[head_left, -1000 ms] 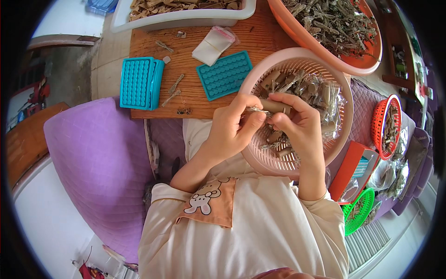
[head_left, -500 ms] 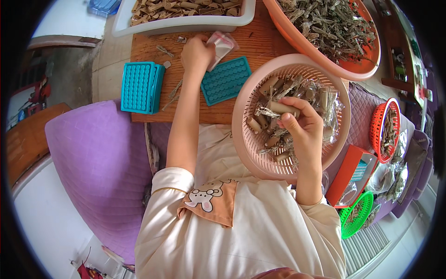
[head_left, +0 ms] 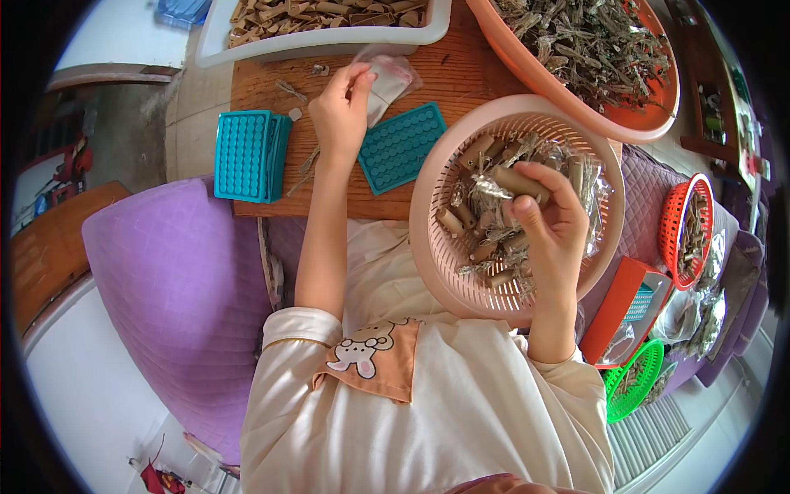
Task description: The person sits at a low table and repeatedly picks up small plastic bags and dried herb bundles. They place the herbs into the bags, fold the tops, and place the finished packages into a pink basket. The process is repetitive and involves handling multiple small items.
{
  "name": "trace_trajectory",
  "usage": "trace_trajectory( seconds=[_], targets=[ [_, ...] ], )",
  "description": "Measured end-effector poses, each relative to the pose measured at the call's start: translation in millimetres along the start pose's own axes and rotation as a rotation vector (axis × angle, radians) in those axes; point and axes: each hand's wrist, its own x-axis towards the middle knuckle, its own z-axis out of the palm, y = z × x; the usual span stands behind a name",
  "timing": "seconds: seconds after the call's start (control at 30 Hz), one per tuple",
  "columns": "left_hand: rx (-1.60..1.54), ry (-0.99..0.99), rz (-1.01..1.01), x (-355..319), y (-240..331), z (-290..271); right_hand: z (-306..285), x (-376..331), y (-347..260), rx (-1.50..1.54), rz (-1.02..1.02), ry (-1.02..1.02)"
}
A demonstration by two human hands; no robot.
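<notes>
Over the pink basket (head_left: 434, 276), my right hand (head_left: 553, 222) grips a tan tube (head_left: 523, 183) between thumb and fingers. A crinkled, shiny clear wrap shows at the tube's left end. Below it in the basket lie more tan tubes (head_left: 449, 220), dried twiggy bits and clear wrappers. My left hand (head_left: 339, 111) is raised at the far middle of the table, thumb and forefinger pinched on a thin clear plastic bag (head_left: 368, 53). Right beside these fingertips lies a small stack of clear bags with pinkish edges (head_left: 397, 81).
On the wooden table (head_left: 461, 72) stand a stack of teal trays (head_left: 243, 156), one more teal tray (head_left: 401, 148) and a white tub (head_left: 329, 38) of tan pieces. An orange basin (head_left: 568, 115) holds dried plants. Red (head_left: 673, 218) and green (head_left: 617, 403) baskets and a red box (head_left: 613, 313) sit at right.
My left hand has risen off the bag stack with a clear bag between its fingertips. My right hand has shifted slightly right with the tube, which has turned a little.
</notes>
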Motion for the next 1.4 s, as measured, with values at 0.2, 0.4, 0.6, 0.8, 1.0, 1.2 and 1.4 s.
trace_trajectory(
  seconds=[0.2,0.4,0.6,0.8,1.0,1.2,1.4],
  targets=[
    [-0.436,-0.309,-0.319,-25.9,54.8,-28.3,-5.3,2.1,-15.7,-0.461,-0.445,0.042],
    [-0.344,-0.698,-0.333,-46.5,98.1,-53.0,-5.6,3.3,-33.5,-0.589,-0.724,-0.025],
    [-0.455,-0.992,-0.418,-49.1,118.4,-61.6,0.4,7.7,-38.9,-0.623,-0.808,-0.026],
    [-0.464,-1.053,-0.404,-50.0,119.9,-58.7,1.1,14.0,-38.8,-0.611,-0.857,-0.096],
    [-0.532,-1.078,-0.449,-53.1,114.9,-60.2,-9.2,15.8,-39.6,-0.677,-0.963,-0.044],
    [-0.528,-1.107,-0.457,-49.5,116.7,-60.5,-6.2,17.4,-44.5,-0.659,-0.954,-0.152],
    [-0.475,-0.962,-0.351,-57.8,117.2,-51.8,4.2,15.8,-37.4,-0.628,-0.779,-0.203]
  ],
)
